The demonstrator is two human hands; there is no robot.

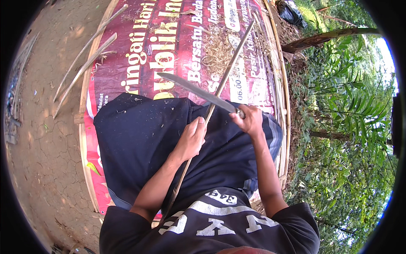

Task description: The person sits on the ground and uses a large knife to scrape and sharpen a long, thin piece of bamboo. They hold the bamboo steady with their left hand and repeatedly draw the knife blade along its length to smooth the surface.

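My left hand (193, 137) is wrapped round a long, thin wooden strip (230, 65), which looks like split bamboo. The strip slants from beside my body, over my lap, to the far right of the red banner. In my right hand (248, 121) is the handle of a long machete (192, 89), its grey blade pointing to the far left. The blade crosses the strip just beyond my left hand; whether it touches the wood I cannot tell. Dark cloth covers my lap under both hands.
I sit on a low bamboo platform covered by a red printed banner (120, 55). Curly shavings (218, 53) lie on it. Two loose strips (86, 63) stick out over its left edge above bare soil (46, 139). Green plants (351, 127) and a black plastic bag (291, 15) are to the right.
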